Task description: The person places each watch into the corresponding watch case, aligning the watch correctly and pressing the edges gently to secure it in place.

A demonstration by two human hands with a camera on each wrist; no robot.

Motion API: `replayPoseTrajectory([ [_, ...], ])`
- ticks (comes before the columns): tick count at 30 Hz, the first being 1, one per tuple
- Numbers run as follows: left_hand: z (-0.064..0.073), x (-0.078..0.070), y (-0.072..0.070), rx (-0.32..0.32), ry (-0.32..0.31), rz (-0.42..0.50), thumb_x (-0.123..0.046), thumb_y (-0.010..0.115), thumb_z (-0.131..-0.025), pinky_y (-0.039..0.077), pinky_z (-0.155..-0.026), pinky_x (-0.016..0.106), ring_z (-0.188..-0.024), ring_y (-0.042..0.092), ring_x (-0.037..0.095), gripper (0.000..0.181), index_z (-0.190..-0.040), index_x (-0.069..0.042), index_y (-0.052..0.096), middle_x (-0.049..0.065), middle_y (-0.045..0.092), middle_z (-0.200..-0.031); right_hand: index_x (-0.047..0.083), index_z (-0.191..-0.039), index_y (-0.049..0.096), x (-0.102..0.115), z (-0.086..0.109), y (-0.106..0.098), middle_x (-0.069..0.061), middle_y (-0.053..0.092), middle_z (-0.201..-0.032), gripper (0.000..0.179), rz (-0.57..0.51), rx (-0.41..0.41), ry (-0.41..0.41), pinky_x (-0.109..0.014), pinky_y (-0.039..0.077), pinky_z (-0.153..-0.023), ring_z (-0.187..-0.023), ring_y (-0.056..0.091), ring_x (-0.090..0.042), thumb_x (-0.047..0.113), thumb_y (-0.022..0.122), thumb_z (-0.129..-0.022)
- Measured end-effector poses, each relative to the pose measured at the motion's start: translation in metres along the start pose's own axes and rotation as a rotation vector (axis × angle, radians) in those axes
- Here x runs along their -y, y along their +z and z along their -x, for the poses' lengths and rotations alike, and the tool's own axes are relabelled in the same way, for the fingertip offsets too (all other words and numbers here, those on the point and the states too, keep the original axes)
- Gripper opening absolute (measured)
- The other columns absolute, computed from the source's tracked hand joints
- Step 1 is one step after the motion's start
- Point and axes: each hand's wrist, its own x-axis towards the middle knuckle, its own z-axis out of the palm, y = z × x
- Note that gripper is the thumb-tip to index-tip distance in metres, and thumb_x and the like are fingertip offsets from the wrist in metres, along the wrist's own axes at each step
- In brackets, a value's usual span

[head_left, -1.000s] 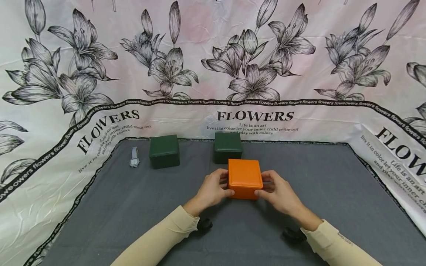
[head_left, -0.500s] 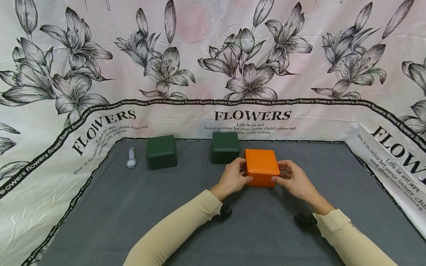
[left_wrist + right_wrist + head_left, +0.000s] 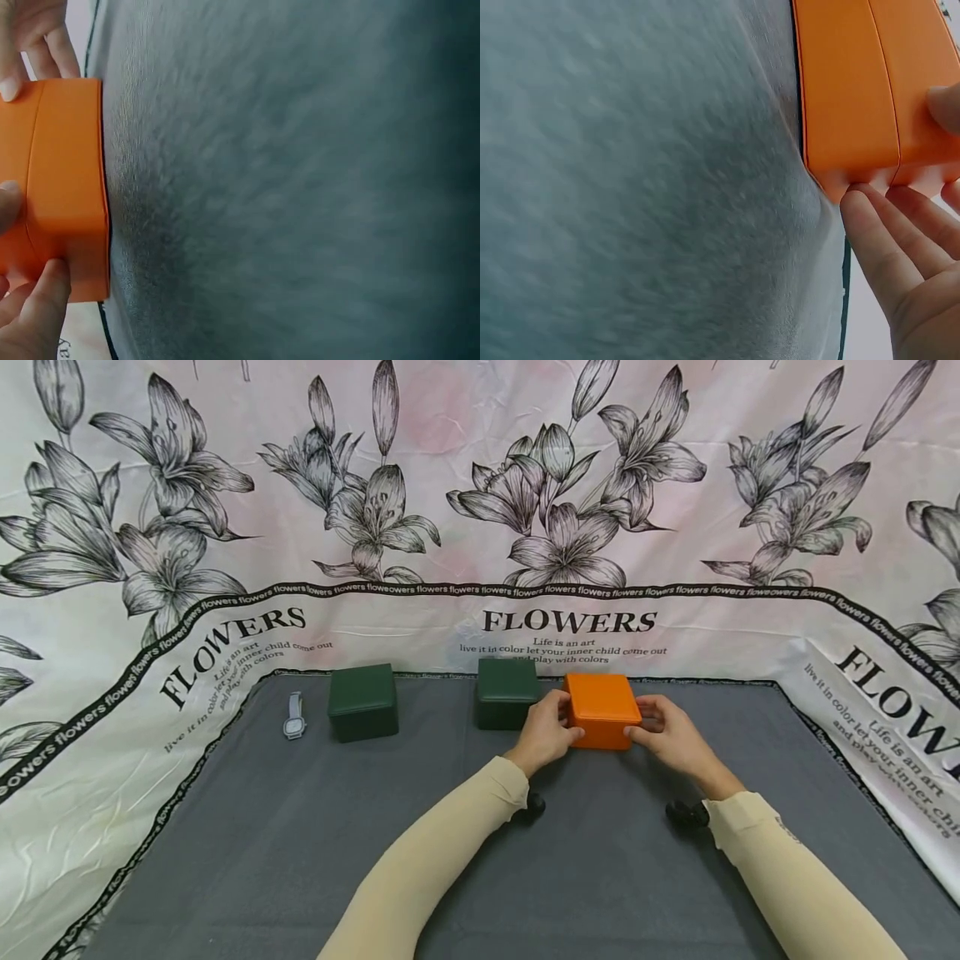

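Between my two hands is an orange box (image 3: 602, 706) with a closed lid, at the back of the grey cloth, just right of a dark green box (image 3: 507, 693). My left hand (image 3: 546, 731) grips its left side, thumb on the front corner. On the opposite side my right hand (image 3: 672, 739) holds it, thumb at the front and fingers along the side. In the left wrist view the orange box (image 3: 64, 172) shows a seam round its wall. The right wrist view has fingertips (image 3: 862, 202) against the side of the orange box (image 3: 847, 90).
Another dark green box (image 3: 363, 702) stands to the left, with a pale wristwatch (image 3: 295, 717) lying beside it. Grey cloth (image 3: 300, 843) covers the table. A flower-printed white sheet (image 3: 450, 527) hangs behind and at the sides.
Both hands have carried the orange box rightward and back, from in front of the middle green box to its right side. The green boxes and the wristwatch stay in place.
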Motion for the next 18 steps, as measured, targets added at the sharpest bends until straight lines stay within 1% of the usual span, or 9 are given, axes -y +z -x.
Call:
replayPoseTrajectory([
  [6, -0.011, -0.003, 0.006, -0.020, -0.029, -0.024, -0.008, 0.075, -0.083, 0.049, -0.090, 0.023, -0.111, 0.056, 0.011, 0.053, -0.129, -0.011, 0.049, 0.003, 0.057, -0.125, -0.003, -0.141, 0.033, -0.002, -0.009, -0.005, -0.027, 0.047, -0.134, 0.064, -0.005, 0.005, 0.006, -0.052, 0.048, -0.091, -0.115, 0.055, -0.041, 0.025, 0.064, -0.093],
  [14, -0.022, -0.003, 0.010, -0.052, -0.047, -0.051, -0.009, 0.074, -0.084, 0.048, -0.092, 0.024, -0.111, 0.055, 0.011, 0.054, -0.131, -0.013, 0.046, 0.004, 0.055, -0.127, -0.003, -0.143, 0.030, -0.003, -0.018, -0.007, -0.027, 0.043, -0.137, 0.063, 0.012, 0.004, 0.008, -0.054, 0.045, -0.093, -0.118, 0.051, -0.042, 0.025, 0.061, -0.095],
  [18, -0.025, -0.003, 0.010, -0.062, -0.062, -0.056, -0.009, 0.074, -0.084, 0.048, -0.093, 0.025, -0.108, 0.056, 0.012, 0.055, -0.131, -0.012, 0.046, 0.004, 0.055, -0.128, -0.002, -0.143, 0.030, -0.003, -0.022, -0.007, -0.027, 0.043, -0.137, 0.061, 0.013, 0.004, 0.013, -0.055, 0.044, -0.094, -0.118, 0.051, -0.041, 0.023, 0.060, -0.096],
])
